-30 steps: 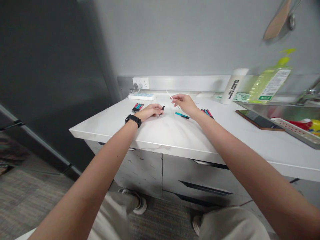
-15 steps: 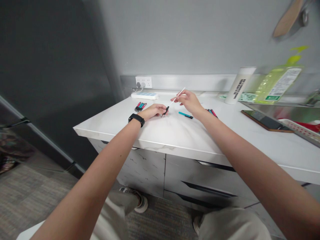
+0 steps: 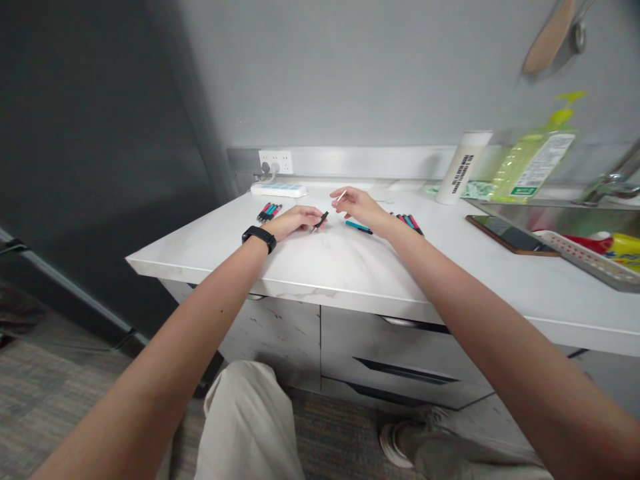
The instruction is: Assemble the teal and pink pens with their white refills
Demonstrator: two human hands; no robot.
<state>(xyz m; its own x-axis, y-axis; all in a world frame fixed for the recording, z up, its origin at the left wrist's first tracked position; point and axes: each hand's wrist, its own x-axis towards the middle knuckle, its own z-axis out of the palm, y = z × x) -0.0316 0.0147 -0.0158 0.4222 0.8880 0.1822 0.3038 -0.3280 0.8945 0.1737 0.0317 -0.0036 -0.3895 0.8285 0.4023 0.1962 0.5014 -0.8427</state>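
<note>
My left hand [image 3: 293, 221], with a black band on its wrist, rests on the white countertop [image 3: 350, 267] and pinches a short black pen part [image 3: 321, 220]. Just to its right my right hand [image 3: 357, 205] is closed on a thin white pen refill [image 3: 341, 197] whose end points toward the black part. A teal pen barrel [image 3: 359, 227] lies on the counter under my right hand. One bundle of red, teal and black pens [image 3: 269, 211] lies left of my left hand. Another bundle of pens [image 3: 407, 221] shows behind my right wrist.
A white power strip [image 3: 279, 190] lies below a wall socket at the back. A white cylinder [image 3: 457, 168] and a green soap bottle [image 3: 535, 163] stand at the back right. A phone [image 3: 510, 235], a dish rack [image 3: 590, 257] and a sink are at right. Drawers sit below the counter.
My right hand has turned the white refill and lowered it, bringing its end closer to the black part in my left hand. My left hand has stayed put. My left knee has come into view.
</note>
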